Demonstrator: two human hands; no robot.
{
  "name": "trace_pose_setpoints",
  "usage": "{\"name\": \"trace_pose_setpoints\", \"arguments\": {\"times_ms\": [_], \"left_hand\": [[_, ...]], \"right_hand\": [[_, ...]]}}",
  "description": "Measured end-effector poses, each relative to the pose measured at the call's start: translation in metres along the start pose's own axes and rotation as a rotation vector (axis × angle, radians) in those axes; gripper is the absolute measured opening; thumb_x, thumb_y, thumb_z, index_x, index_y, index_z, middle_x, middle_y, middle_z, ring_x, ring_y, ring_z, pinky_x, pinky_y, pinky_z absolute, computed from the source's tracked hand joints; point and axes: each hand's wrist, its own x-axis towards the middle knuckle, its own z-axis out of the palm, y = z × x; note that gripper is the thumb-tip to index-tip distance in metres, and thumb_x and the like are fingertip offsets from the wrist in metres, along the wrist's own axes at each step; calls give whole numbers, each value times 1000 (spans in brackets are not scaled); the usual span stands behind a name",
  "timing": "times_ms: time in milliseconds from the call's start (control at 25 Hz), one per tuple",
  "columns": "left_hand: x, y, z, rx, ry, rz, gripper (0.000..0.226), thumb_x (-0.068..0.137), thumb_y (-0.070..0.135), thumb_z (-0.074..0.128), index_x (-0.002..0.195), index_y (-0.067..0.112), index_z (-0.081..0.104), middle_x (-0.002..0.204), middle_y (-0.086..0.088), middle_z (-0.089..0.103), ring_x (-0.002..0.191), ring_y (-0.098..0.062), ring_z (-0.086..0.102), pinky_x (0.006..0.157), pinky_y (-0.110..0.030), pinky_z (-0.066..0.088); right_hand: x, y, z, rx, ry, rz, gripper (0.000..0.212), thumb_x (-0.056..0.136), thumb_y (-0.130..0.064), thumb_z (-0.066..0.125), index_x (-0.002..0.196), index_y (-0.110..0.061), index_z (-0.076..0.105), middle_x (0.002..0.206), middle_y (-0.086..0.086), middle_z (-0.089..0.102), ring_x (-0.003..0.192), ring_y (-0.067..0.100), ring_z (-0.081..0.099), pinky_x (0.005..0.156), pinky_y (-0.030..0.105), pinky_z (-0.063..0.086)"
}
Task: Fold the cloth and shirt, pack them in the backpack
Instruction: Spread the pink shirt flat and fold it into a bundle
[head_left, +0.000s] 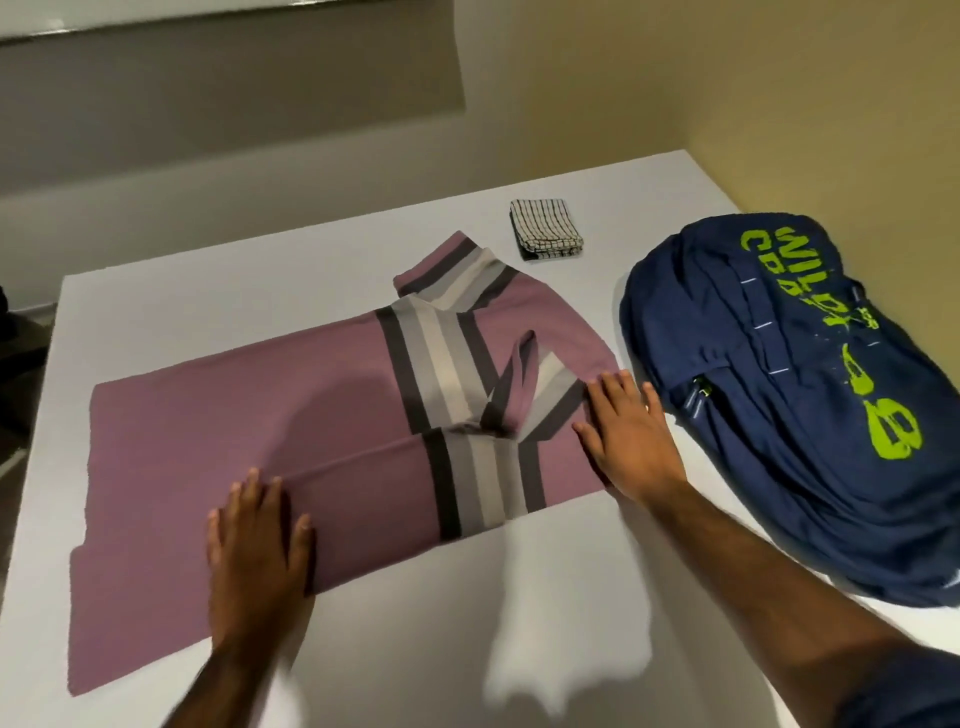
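Note:
A mauve shirt (218, 441) with grey, white and dark stripes lies flat on the white table (260, 291), its near side and a sleeve folded over the body. My left hand (257, 551) presses flat on the folded near edge, fingers spread. Flat on the shirt's right end, by the striped part, rests my right hand (631, 436). A small checked cloth (545, 228), folded into a square, sits at the back of the table. The navy backpack (789, 405) with lime-green lettering lies on its side at the right, its zip closed as far as I can see.
The table's far edge meets a beige wall, with a corner at the right behind the backpack. The table's left edge drops to a darker floor area. Bare white tabletop lies between me and the shirt.

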Motion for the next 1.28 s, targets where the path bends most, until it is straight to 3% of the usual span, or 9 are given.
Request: {"name": "trace_pose_setpoints", "arguments": {"times_ms": [120, 200, 400, 560, 680, 840, 1040, 1160, 1280], "left_hand": [[35, 93, 22, -91, -46, 351, 61, 102, 50, 36, 147, 11, 49, 158, -12, 43, 148, -31, 36, 124, -52, 21], [56, 152, 37, -117, -95, 447, 62, 100, 58, 39, 145, 17, 51, 152, -6, 52, 144, -26, 43, 124, -48, 23], [90, 233, 55, 2, -165, 259, 68, 95, 69, 46, 145, 24, 50, 150, 1, 52, 144, -22, 40, 126, -52, 17], [91, 241, 59, 112, -200, 238, 48, 99, 54, 53, 139, 27, 56, 152, 2, 50, 148, -22, 34, 127, -54, 7], [90, 239, 58, 112, -142, 242, 35, 99, 42, 59, 130, 24, 61, 142, 0, 58, 142, -22, 43, 127, -54, 11], [95, 231, 53, -9, -100, 294, 25, 93, 31, 70, 115, 22, 64, 125, -1, 66, 128, -20, 55, 127, -53, 12], [89, 213, 39, -125, -137, 449, 22, 87, 23, 76, 107, 19, 66, 134, -4, 63, 133, -22, 53, 126, -55, 16], [79, 210, 38, -113, -204, 538, 28, 88, 25, 74, 114, 20, 63, 139, -3, 59, 136, -20, 49, 128, -50, 12], [68, 212, 45, -47, -282, 572, 44, 92, 30, 69, 133, 20, 56, 151, -2, 49, 145, -20, 39, 128, -46, 4]], "right_hand": [[41, 4, -17, 23, 88, -140, 49, 102, -31, 45, 149, -16, 40, 150, 7, 43, 142, 30, 34, 122, 50, 20], [68, -2, -26, 15, 136, -245, 41, 101, -24, 48, 141, -15, 48, 139, 7, 51, 128, 29, 44, 116, 45, 30], [125, -19, -37, 87, 118, -291, 29, 93, -26, 60, 120, -16, 63, 113, 6, 66, 105, 29, 57, 97, 40, 44], [148, -19, -30, 60, 73, -289, 26, 88, -28, 73, 113, -21, 73, 113, 4, 69, 110, 26, 57, 102, 40, 43], [156, -17, -26, 40, 88, -317, 20, 88, -24, 73, 107, -20, 77, 111, 4, 70, 110, 25, 58, 102, 39, 43], [143, -6, -44, 87, 206, -286, 16, 87, -13, 69, 101, -10, 75, 108, 8, 71, 109, 31, 57, 104, 43, 43], [64, 30, -53, 130, 345, -295, 22, 91, -14, 68, 111, -7, 70, 124, 12, 65, 124, 35, 51, 114, 48, 34], [20, 38, -34, 71, 291, -262, 30, 90, -17, 71, 119, -7, 70, 134, 11, 61, 132, 34, 47, 123, 50, 21], [-4, 35, -15, 36, 222, -223, 23, 89, -14, 70, 111, -8, 73, 137, 12, 59, 136, 32, 45, 125, 50, 13]]}}
